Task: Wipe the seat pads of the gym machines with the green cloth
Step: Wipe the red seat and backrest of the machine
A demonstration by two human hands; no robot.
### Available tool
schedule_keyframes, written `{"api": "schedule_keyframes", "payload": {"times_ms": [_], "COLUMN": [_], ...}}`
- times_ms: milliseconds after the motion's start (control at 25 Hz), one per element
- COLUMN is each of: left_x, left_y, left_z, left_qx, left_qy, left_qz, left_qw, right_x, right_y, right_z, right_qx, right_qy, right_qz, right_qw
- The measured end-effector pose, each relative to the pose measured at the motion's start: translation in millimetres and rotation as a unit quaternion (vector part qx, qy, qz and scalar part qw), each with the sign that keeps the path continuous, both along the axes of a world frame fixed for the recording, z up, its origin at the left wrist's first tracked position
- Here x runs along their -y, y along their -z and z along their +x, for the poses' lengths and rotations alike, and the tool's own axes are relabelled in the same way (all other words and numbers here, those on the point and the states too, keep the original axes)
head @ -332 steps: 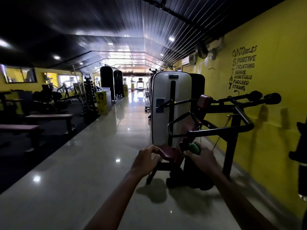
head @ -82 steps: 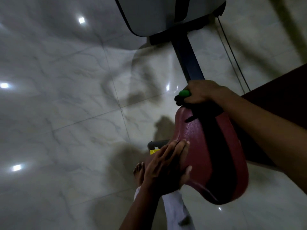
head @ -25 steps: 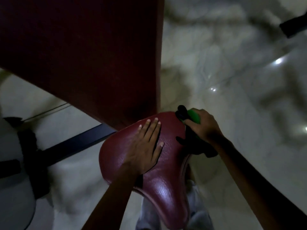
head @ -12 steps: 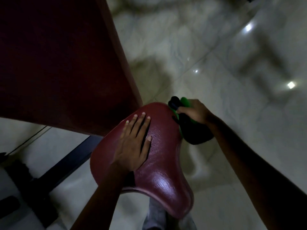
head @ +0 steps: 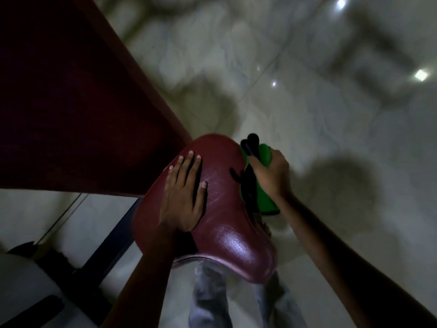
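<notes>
Dim, blurred, glare spots on floor (head: 331,129)

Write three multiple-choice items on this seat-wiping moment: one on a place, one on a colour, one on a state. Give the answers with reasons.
1. Where does the left hand lie?
A. flat on the dark red padded seat
B. on the floor
C. on the right arm

2. What colour is the cloth in the right hand?
A. yellow
B. green
C. white

3. How are the left hand's fingers?
A. curled in a fist
B. pinching the cloth
C. straight and spread

Answers: A, its palm rests on the seat; B, bright green shows beside the fist; C, every finger lies extended on the pad.
</notes>
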State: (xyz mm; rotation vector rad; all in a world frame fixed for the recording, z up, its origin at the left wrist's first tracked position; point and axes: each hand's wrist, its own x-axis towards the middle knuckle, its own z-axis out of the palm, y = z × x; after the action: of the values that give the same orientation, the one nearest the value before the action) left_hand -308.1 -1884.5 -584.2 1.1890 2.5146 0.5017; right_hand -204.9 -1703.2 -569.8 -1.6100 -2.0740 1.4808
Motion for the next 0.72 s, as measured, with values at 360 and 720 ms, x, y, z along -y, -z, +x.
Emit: {"api": "schedule_keyframes", "payload": {"times_ms": [360, 720], "left_x": [1, 4], "left_y": [1, 2], "left_z": [-4, -4], "left_qx": [0.009, 0.008], "left_qy": [0.118, 0.118], "left_qz": [0.035, 0.053], "left_qw": [0.992, 0.992], "right_x": [36, 34], "right_y": [-32, -9], "right_z": [47, 77], "right_qx": [0.078, 0.153], "right_qy": [-0.095, -0.157], "right_qz": [-0.08, -0.208], "right_qw": [0.989, 0.953]}}
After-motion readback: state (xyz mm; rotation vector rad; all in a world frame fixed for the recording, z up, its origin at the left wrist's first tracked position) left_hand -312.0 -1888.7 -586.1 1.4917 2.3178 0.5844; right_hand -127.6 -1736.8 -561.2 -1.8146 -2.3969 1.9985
